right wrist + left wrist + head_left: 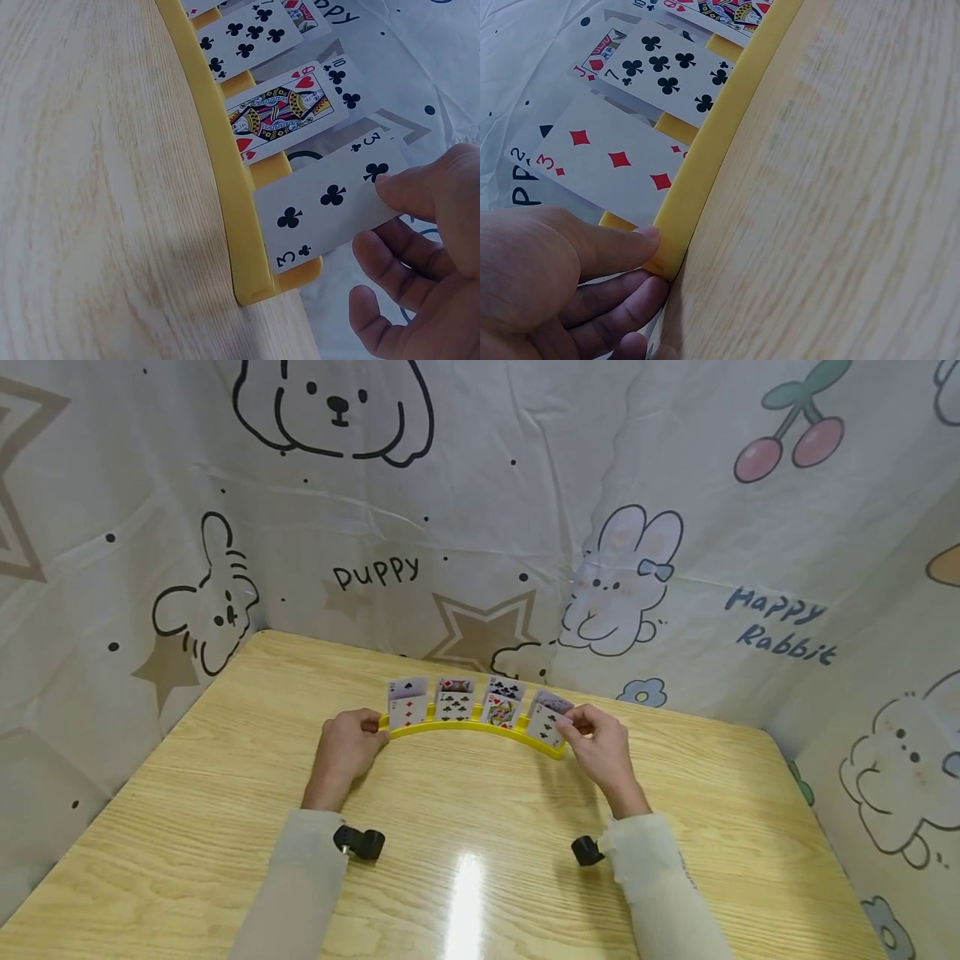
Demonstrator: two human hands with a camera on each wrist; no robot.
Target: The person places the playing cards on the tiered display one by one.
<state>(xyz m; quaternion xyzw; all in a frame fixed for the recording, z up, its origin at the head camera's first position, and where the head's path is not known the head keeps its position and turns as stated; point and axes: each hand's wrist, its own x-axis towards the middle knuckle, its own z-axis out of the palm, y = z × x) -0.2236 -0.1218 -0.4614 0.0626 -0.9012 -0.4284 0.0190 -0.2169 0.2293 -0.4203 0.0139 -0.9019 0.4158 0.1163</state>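
A curved yellow card holder (465, 725) stands on the table with playing cards upright in two rows. My left hand (349, 747) pinches the holder's left end between thumb and fingers, beside the three of diamonds (615, 157). My right hand (600, 745) pinches the upper edge of the three of clubs (330, 199), whose lower edge sits in the front slot at the right end. Between them stand the seven of clubs (664, 71) and the queen of hearts (289, 112). Behind these show a two of spades, a jack of diamonds (604, 51) and a ten of clubs (345, 86).
The light wooden table (450, 810) reaches back to a cloth (480, 527) printed with cartoon animals, which hangs behind and at both sides. A black wrist camera (360, 843) is worn on the left sleeve, another black camera (587, 851) on the right.
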